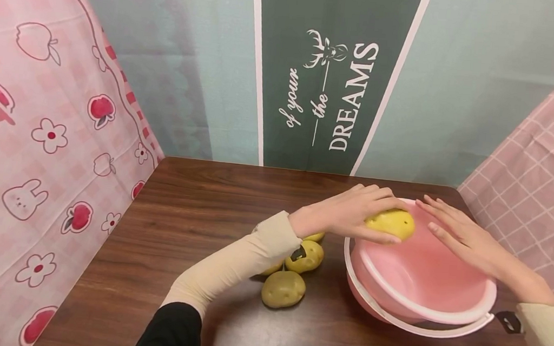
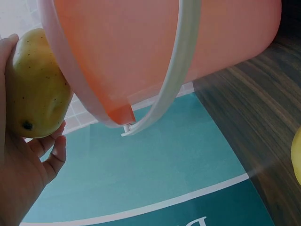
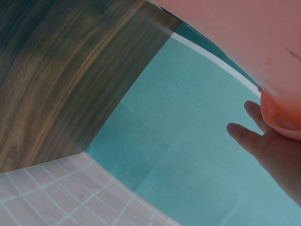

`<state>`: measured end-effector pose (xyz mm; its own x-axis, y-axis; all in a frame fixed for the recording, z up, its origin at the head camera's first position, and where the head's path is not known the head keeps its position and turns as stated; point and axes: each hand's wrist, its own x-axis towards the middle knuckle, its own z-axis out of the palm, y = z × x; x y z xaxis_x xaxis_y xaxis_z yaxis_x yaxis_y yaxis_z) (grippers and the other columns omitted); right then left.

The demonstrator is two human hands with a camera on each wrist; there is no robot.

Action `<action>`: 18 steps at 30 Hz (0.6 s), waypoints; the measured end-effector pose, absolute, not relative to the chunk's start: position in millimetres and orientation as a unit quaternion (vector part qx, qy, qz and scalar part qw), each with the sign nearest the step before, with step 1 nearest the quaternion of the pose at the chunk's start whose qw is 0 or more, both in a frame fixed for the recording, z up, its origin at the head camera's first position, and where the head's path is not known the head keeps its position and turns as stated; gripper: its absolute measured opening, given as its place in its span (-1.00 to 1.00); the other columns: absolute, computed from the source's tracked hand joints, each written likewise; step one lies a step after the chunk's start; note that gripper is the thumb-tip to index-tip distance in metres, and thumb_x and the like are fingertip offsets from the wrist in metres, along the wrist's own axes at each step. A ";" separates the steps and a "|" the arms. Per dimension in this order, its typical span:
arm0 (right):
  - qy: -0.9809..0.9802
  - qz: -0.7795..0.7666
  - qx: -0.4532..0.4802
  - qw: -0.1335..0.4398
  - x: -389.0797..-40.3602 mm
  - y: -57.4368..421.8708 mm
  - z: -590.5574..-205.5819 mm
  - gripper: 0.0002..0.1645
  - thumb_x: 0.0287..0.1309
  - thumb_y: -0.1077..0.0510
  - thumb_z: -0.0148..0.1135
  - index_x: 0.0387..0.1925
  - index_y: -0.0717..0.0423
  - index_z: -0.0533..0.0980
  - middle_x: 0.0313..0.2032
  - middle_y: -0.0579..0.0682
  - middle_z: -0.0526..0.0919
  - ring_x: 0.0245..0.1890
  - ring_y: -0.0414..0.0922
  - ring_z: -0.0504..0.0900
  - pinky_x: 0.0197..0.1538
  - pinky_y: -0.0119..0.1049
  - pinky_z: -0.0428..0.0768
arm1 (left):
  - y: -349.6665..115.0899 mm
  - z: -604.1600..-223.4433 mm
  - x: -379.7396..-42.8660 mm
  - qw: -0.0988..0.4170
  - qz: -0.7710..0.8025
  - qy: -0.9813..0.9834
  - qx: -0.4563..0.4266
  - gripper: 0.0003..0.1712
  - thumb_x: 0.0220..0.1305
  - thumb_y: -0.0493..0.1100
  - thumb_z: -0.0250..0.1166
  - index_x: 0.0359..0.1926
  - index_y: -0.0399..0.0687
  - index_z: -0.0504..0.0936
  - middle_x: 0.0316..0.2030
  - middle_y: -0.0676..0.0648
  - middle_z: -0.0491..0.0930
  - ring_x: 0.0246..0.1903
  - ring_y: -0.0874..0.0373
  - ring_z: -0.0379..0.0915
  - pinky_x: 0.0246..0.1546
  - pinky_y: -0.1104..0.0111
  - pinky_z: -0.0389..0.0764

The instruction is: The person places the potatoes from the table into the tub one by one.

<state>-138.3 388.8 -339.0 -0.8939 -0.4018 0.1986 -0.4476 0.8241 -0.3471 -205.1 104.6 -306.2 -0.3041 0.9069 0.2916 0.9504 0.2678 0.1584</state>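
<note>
In the head view my left hand holds a yellow potato above the left part of a pink bucket's opening. The left wrist view shows this potato against the palm, beside the bucket rim. My right hand is at the right side of the opening, fingers extended. From the right wrist, two straight fingers of the right hand show by the rim; whether they press it I cannot tell. A white handle hangs along the bucket's near side.
Several more potatoes lie on the brown wooden table, left of the bucket, partly hidden by the left forearm. A green and teal cloth with lettering hangs behind. Pink patterned cloths stand on both sides.
</note>
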 end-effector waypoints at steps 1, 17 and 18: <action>-0.953 0.196 0.223 0.058 -138.5 389.1 -339.0 -0.35 0.29 0.13 0.03 0.38 -0.17 0.14 0.40 -0.03 0.07 0.32 -0.57 -0.21 0.21 -0.68 -0.25 | 105.9 -306.3 -205.0 0.071 -0.152 -0.793 -0.586 -0.29 0.14 0.38 0.10 0.24 0.23 0.34 -0.03 0.21 0.36 -0.10 0.36 0.24 -0.19 0.52 0.23; -0.953 0.195 0.223 0.055 -139.4 388.8 -338.5 -0.36 0.30 0.12 0.01 0.38 -0.16 0.13 0.39 0.07 0.10 0.33 -0.55 -0.22 0.25 -0.64 -0.28 | 118.1 -309.5 -199.5 0.046 -0.134 -0.792 -0.594 -0.28 0.14 0.41 0.07 0.27 0.30 0.27 0.14 0.23 0.31 0.00 0.37 0.22 -0.13 0.54 0.21; -0.954 0.196 0.222 0.054 -139.4 388.9 -338.4 -0.36 0.30 0.12 0.01 0.38 -0.16 0.13 0.39 0.07 0.10 0.33 -0.55 -0.22 0.26 -0.64 -0.28 | 118.5 -309.8 -199.4 0.044 -0.134 -0.792 -0.594 -0.28 0.14 0.40 0.07 0.27 0.30 0.27 0.16 0.23 0.30 0.01 0.37 0.21 -0.12 0.54 0.21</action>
<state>-139.4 388.9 -338.4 -0.8958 -0.4013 0.1908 -0.4440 0.8250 -0.3496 -199.4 118.5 -309.8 -0.2905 0.9293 0.2280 0.9527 0.2587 0.1595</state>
